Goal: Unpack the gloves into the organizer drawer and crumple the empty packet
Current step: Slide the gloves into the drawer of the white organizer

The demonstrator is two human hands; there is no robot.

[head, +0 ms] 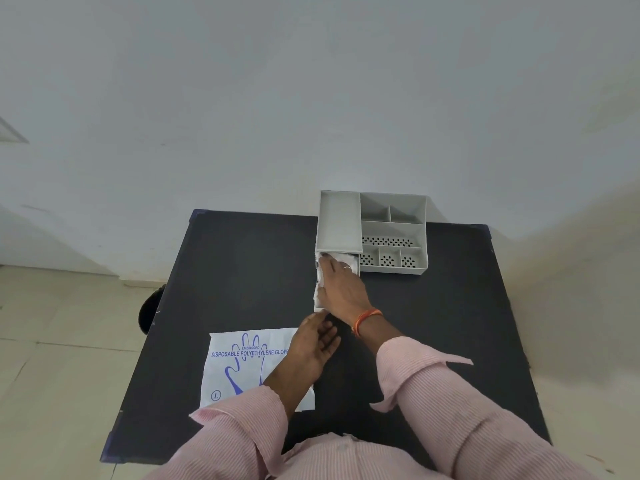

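Note:
A grey organizer [393,230] stands at the far edge of the black table [221,271]. Its drawer [318,308] is pulled out toward me and holds white plastic gloves [348,260]. My right hand [341,285] lies flat on the gloves inside the drawer, fingers spread and pressing down. At the drawer's near end my left hand [313,344] hovers with fingers loosely curled and nothing in it. The flat white packet [242,367] with blue hand print and lettering lies on the table at the near left, partly under my left forearm.
The organizer's top has several open compartments, some with perforated floors [388,241]. A dark round object [147,311] sits beside the table's left edge, over the tiled floor. A pale wall rises behind the table.

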